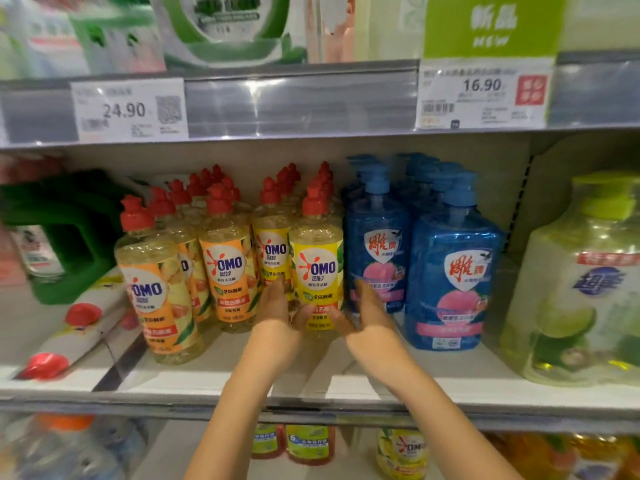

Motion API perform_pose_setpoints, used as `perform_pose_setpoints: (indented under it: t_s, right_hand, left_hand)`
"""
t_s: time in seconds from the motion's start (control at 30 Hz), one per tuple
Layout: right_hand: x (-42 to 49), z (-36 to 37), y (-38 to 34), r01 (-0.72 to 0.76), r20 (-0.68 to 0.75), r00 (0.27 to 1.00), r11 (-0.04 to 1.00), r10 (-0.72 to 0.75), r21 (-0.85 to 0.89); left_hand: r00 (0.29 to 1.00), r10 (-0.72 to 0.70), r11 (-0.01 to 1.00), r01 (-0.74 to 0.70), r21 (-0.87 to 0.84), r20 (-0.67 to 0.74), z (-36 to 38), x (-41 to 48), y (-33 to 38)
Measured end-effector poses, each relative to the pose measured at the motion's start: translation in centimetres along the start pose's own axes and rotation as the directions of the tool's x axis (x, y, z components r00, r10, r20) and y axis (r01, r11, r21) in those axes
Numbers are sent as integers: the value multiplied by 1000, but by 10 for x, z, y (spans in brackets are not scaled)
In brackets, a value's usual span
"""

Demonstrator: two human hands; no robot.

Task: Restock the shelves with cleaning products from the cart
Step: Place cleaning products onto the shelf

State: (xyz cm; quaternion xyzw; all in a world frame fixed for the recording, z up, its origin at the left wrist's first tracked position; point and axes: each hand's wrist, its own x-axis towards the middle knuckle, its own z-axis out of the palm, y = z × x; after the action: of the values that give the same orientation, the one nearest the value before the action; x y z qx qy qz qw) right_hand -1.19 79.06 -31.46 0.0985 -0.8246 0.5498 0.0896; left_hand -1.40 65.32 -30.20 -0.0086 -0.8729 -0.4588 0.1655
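**Yellow OMO bottle being seated at the front of its row**

Left hand (275,306) cups the lower left of the yellow-label OMO bottle (317,268), thumb curled across the foot of the label. It is a low hold, probably to steer the base. Right hand (374,317) lies flat on the bottle's right flank, fingers straight and pointing up, slid between it and the nearest of the blue pump bottles (453,271). This reads as a guide, keeping the gap and checking any tip. Bottle upright at centre of frame, base on or just above the shelf (415,382) — cannot tell which. Label faces outward, in line with its row. Orange-label OMO bottles (225,271) stand just left of it; a green jug (69,230) sits at mid left. Cart not in view.
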Motion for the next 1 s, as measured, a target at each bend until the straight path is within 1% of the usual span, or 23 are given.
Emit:
perform_pose_setpoints:
  t_s: [0.1, 0.17, 0.23, 0.3, 0.43, 0.5, 0.6, 0.7, 0.8, 1.0]
  right_hand:
    - [-33, -17, -2, 111, -101, 990, 984, -97, 141]
    - [-56, -24, -6, 149, -113, 986, 960, -125, 236]
    - [-76, -28, -10, 155, -109, 986, 926, -125, 343]
    - [-91, -30, -15, 139, -85, 990, 902, -114, 409]
    - [-116, -23, -26, 118, 15, 990, 885, -140, 450]
    - [-131, -15, -30, 78, 117, 981, 866, -156, 495]
    - [-150, 3, -37, 6, 272, 943, 830, -190, 558]
    - [-162, 25, -42, -34, 331, 921, 806, -204, 591]
    - [-177, 50, -55, -58, 391, 894, 810, -217, 583]
    - [-223, 127, -103, -77, 520, 795, 799, -313, 597]
  left_hand:
    - [991, 58, 989, -74, -131, -119, -15, -40, 4]
    - [993, 72, 967, -93, -239, -97, -24, -69, 9]
    - [997, 21, 931, -46, -362, -72, -32, -95, 16]
    - [993, -37, 910, -13, -415, -114, -37, -118, 19]
    - [974, -113, 924, 31, -382, -196, -50, -170, 18]
    - [965, -141, 941, 61, -332, -223, -61, -196, 17]
    - [935, -199, 956, 118, -270, -295, -80, -229, 12]
    - [891, -251, 953, 160, -258, -377, -100, -257, 6]
    - [829, -289, 941, 155, -301, -478, -123, -286, 0]
    - [707, -347, 927, 159, -339, -616, -189, -346, -26]
